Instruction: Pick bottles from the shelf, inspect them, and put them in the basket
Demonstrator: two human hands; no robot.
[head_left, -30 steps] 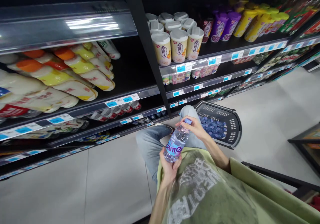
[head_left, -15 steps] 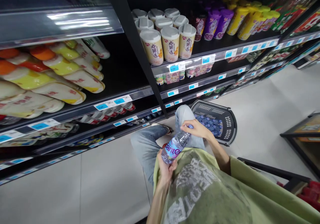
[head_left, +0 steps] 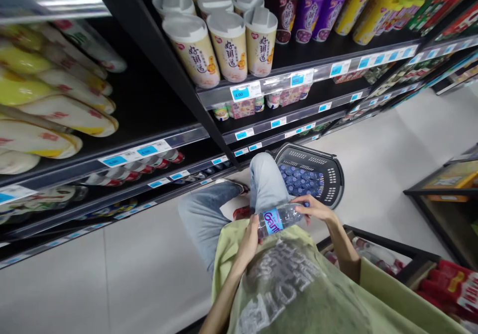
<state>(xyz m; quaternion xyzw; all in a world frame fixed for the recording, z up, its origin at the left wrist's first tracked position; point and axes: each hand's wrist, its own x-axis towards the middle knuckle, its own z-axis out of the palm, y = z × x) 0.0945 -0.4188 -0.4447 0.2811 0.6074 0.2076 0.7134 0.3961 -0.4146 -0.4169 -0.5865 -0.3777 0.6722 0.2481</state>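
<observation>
A clear water bottle (head_left: 278,220) with a blue label and purple lettering lies almost level across my lap, held between both hands. My left hand (head_left: 249,239) is wrapped round its base end. At the other end, my right hand (head_left: 315,208) grips the neck and blue cap with its fingertips. Just beyond my knee, a dark grey shopping basket (head_left: 333,172) rests on the floor with several blue-capped bottles inside.
On my left runs a tall shelf (head_left: 209,97) with cream porridge cups (head_left: 227,48), purple cups (head_left: 308,13) and yellow packs (head_left: 28,77). To the right stands a dark-framed rack (head_left: 429,264) with red packages. Grey tiled floor (head_left: 149,269) lies between.
The bottle has turned from slanted to nearly level. My right hand has moved right and lower with its cap end. The view has shifted closer to the cups.
</observation>
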